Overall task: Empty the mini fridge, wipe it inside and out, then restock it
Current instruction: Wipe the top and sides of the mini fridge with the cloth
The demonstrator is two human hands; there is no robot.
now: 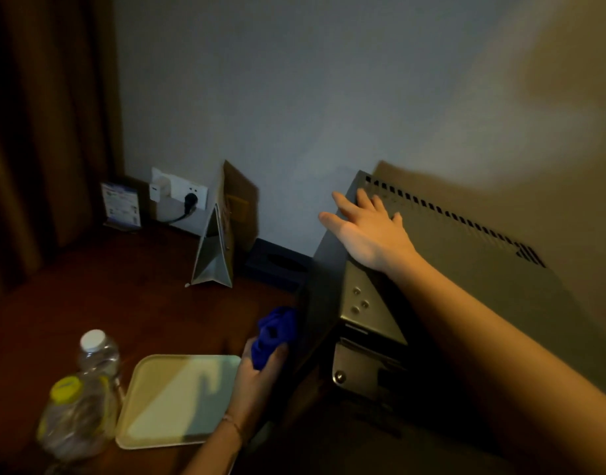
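The dark mini fridge point(466, 269) stands on the right of a brown table, its top panel with a row of vent slots facing up. My right hand point(366, 228) lies flat on the fridge's top near its far left corner, fingers straight. My left hand point(257, 375) grips a bunched blue cloth point(274, 334) against the fridge's dark left side, low down near the table. A metal hinge plate with screws shows at the fridge's near corner.
A pale empty tray point(178, 399) lies by my left hand. Two clear plastic bottles, one white-capped point(97, 354) and one yellow-capped point(75, 416), stand left of it. A paper bag point(223, 231), a dark tissue box point(277, 265), a wall socket and a card stand line the wall.
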